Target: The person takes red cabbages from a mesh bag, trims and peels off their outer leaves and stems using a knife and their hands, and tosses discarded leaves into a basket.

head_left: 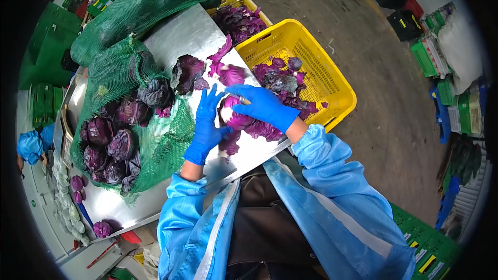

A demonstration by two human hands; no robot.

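Note:
A red cabbage (234,116) with a pale cut area rests on the metal table (179,31). My left hand (207,124), in a blue glove, is at its left side with fingers spread. My right hand (267,106), also gloved, is closed over the cabbage's upper right, round a small tan handle (244,100) that looks like a knife's; its blade is hidden. Loose purple leaves (231,75) lie around the cabbage. To the left, a green net bag (171,142) lies open with several whole cabbages (121,144) in it.
A yellow crate (340,96) holding leaf scraps stands against the table's right edge, with another yellow crate (249,2) behind it. A full green net bag (140,8) lies at the back left. Trimmed cabbages (102,229) sit at far left. A person in blue (30,147) is beyond.

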